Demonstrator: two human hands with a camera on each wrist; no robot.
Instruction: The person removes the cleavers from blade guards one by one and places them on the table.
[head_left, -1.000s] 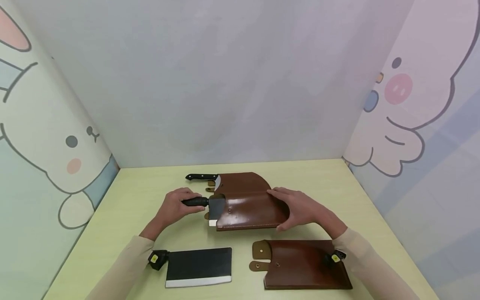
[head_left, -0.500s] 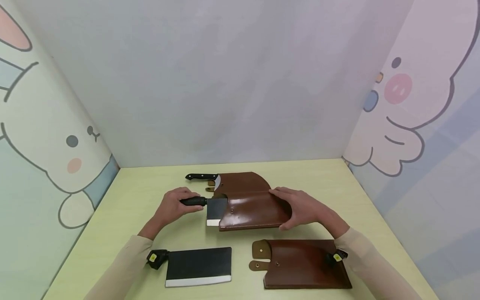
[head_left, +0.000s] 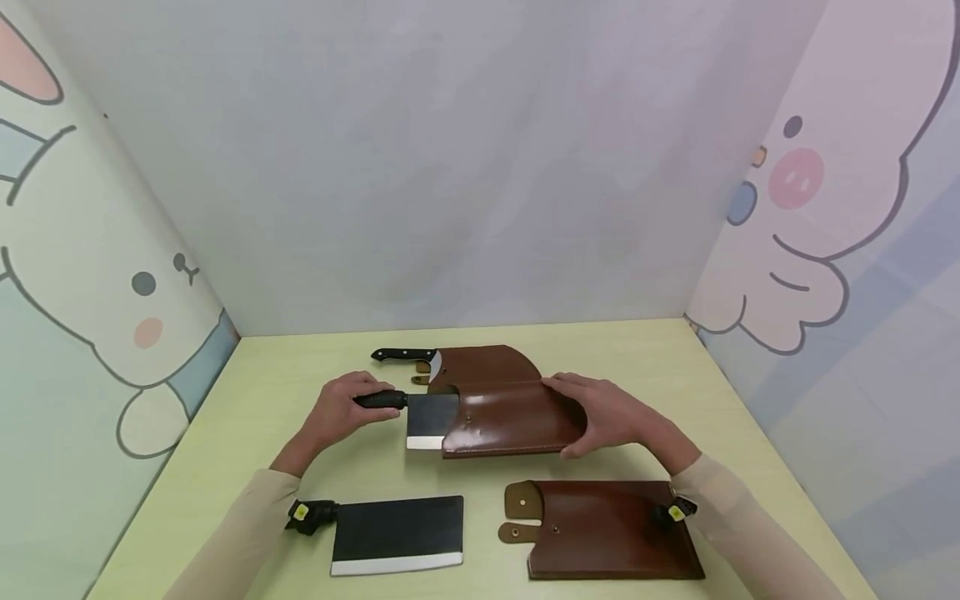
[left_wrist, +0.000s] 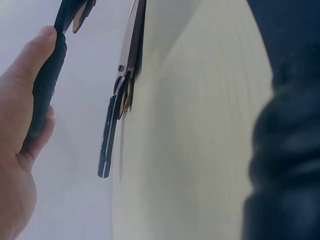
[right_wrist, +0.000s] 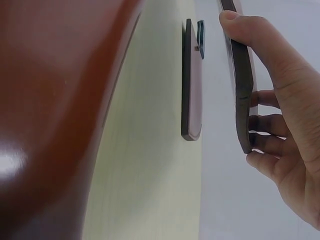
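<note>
My left hand (head_left: 339, 410) grips the black handle (left_wrist: 49, 82) of a cleaver (head_left: 431, 414). The cleaver's dark blade with its bright edge shows just left of a brown leather sheath (head_left: 517, 418); the remainder of the blade is hidden inside. My right hand (head_left: 609, 412) holds that sheath at its right end, thumb on the lower edge and fingers at the upper one. In the right wrist view, the held sheath (right_wrist: 243, 85) is raised off the table, seen edge-on.
Behind lies a black-handled knife (head_left: 405, 354) in a second brown sheath (head_left: 483, 358). At the front left is another cleaver (head_left: 397, 533), its black handle by my left forearm. A third sheath (head_left: 600, 525) with two straps lies front right, partly under my right forearm. Walls enclose the table.
My left hand has drawn the cleaver slightly leftward, so more of the blade shows outside the sheath. The right hand and sheath have shifted slightly right. Other things have stayed put.
</note>
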